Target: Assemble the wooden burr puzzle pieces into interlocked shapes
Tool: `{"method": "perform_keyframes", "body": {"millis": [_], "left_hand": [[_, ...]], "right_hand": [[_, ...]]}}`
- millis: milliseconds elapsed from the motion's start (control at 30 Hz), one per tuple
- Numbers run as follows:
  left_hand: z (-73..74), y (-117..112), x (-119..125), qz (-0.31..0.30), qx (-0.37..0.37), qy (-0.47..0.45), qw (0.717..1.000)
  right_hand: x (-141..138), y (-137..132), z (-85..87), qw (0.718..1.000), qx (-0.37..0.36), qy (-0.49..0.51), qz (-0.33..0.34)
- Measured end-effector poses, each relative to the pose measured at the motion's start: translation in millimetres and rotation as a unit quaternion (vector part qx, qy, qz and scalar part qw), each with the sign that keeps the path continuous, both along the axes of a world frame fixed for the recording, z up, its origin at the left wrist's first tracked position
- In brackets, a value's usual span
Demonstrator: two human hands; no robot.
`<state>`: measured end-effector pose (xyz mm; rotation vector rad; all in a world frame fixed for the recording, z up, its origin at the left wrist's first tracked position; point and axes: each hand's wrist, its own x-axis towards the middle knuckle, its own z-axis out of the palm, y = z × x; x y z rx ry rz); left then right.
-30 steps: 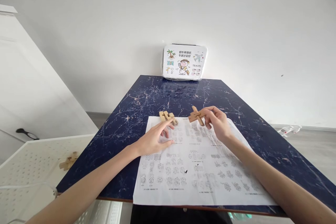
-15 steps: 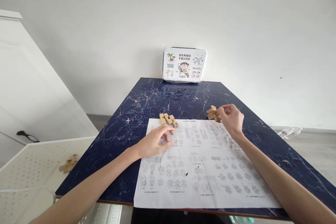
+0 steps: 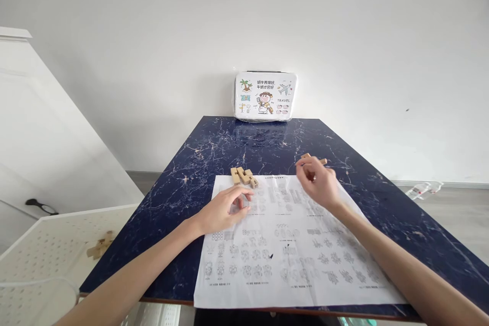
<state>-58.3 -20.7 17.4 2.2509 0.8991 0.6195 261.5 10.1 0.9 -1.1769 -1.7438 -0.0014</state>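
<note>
My left hand (image 3: 223,210) rests on the printed sheet (image 3: 263,293), its fingers loosely curved and the thumb apart from them, holding nothing. Just beyond its fingertips lie several notched wooden puzzle pieces (image 3: 244,177), close together at the sheet's top left edge. Over the sheet's upper right side, my right hand (image 3: 318,181) is closed with thumb and forefinger pinched. Whatever the pinch holds, if anything, is hidden. Behind that hand more wooden puzzle pieces (image 3: 324,161) partly show; the fingers cover most of them.
A white case (image 3: 265,97) with cartoon prints stands against the wall at the far end of the dark blue marbled table (image 3: 214,145). To the left, a lower white perforated surface (image 3: 23,244) holds a wooden puzzle (image 3: 100,245). Clear plastic packaging (image 3: 422,190) lies at the right.
My right hand has moved left and slightly nearer, from the side of the wooden pieces to in front of them. My left hand stays almost in place. The view has shifted slightly.
</note>
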Motion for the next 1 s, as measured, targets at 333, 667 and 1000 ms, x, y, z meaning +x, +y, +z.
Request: {"method": "perform_keyframes", "body": {"millis": [333,667,1000], "left_hand": [[2.7,-2,1,0.046,0.088,0.002,0.995],[2.0,5,-2,0.120,0.203,0.015,0.972],[-7.7,12,-7,0.179,0.213,0.017,0.960]], "right_hand": [[-29,-16,-14.8,0.962,-0.159,-0.150,0.164],[-30,-14,-14.9,0.954,-0.187,-0.143,0.187],[-31,-14,-15.1,0.953,-0.188,-0.148,0.184]]}}
